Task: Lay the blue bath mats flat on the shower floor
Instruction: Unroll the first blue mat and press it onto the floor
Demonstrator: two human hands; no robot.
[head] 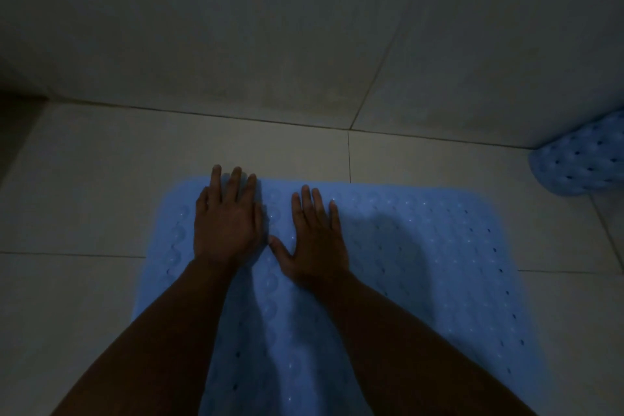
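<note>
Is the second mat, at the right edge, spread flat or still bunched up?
Bunched: the second mat curves up in the corner against the wall, not flat like the near mat.

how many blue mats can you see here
2. One mat lies spread on the floor under both flat hands, left hand and right hand. The other mat sits bunched at the right edge by the wall, partly out of frame.

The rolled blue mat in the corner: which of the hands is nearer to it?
Right. The right hand lies flat nearer the rolled mat; the left hand presses the flat mat farther left.
</note>
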